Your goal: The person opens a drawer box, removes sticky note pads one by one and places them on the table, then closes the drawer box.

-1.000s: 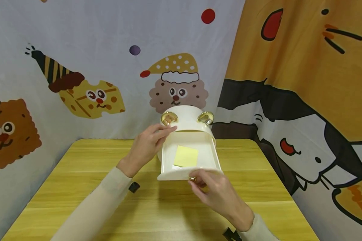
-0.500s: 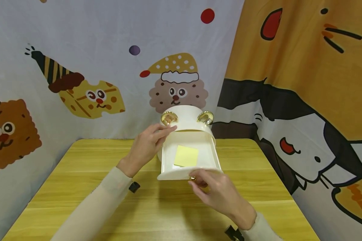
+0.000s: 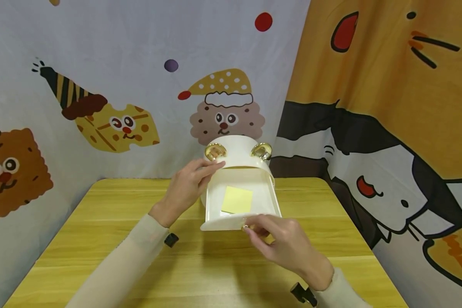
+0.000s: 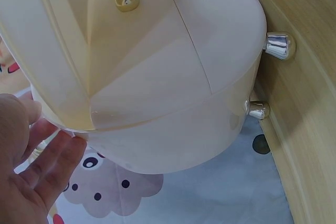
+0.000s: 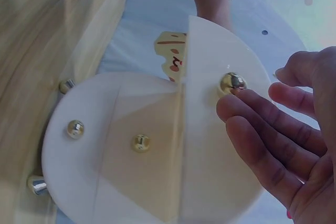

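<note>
A white rounded drawer box [image 3: 236, 149] with gold ears stands on the table. Its top drawer [image 3: 262, 196] is pulled out, and a yellow sticky note pad [image 3: 237, 199] lies inside. My left hand [image 3: 185, 188] rests against the left front rim of the box; in the left wrist view its fingertips [image 4: 76, 145] touch the edge. At the drawer's front, my right hand [image 3: 288, 244] is by the gold knob [image 5: 232, 83]. Its fingers lie close beneath the knob, loosely bent, with the thumb apart; whether a fingertip touches it I cannot tell.
Two lower gold knobs, one of them the middle knob [image 5: 140, 142], and gold feet [image 5: 38, 184] show on the box. The wooden table [image 3: 119, 222] lies around it. A cartoon-printed cloth [image 3: 138, 51] hangs behind and to the sides.
My right hand has shifted slightly right and its fingers have loosened at the knob. The drawer, the sticky note pad and my left hand stay where they were.
</note>
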{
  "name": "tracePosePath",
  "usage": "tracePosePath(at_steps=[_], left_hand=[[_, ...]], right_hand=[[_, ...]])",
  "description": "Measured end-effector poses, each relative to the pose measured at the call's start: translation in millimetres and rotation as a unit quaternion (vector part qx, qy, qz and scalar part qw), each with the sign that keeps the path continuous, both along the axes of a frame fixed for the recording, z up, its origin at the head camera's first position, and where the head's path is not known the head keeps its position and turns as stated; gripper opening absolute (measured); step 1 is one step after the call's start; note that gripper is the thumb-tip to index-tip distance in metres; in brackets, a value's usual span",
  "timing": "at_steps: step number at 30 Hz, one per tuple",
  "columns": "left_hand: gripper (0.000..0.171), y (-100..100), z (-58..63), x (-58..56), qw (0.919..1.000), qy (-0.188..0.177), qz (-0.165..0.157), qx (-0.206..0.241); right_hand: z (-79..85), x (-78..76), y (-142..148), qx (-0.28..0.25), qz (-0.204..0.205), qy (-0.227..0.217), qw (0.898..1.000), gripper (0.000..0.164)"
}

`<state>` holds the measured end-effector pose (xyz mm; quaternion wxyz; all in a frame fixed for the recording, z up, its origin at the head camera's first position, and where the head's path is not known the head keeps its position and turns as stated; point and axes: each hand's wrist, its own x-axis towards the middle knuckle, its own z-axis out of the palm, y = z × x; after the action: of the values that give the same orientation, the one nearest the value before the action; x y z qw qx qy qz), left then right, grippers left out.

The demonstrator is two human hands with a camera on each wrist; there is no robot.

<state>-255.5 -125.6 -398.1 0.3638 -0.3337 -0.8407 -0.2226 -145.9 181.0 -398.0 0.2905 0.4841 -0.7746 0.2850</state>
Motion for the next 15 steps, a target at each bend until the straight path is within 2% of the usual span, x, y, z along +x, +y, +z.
tracePosePath(at_steps=[15], left_hand=[[0.045, -0.1, -0.6, -0.2, 0.9999, 0.013, 0.0, 0.002]], right_hand=[[31.1, -6.4, 11.7, 0.016, -0.02, 0.029, 0.999, 0.017]])
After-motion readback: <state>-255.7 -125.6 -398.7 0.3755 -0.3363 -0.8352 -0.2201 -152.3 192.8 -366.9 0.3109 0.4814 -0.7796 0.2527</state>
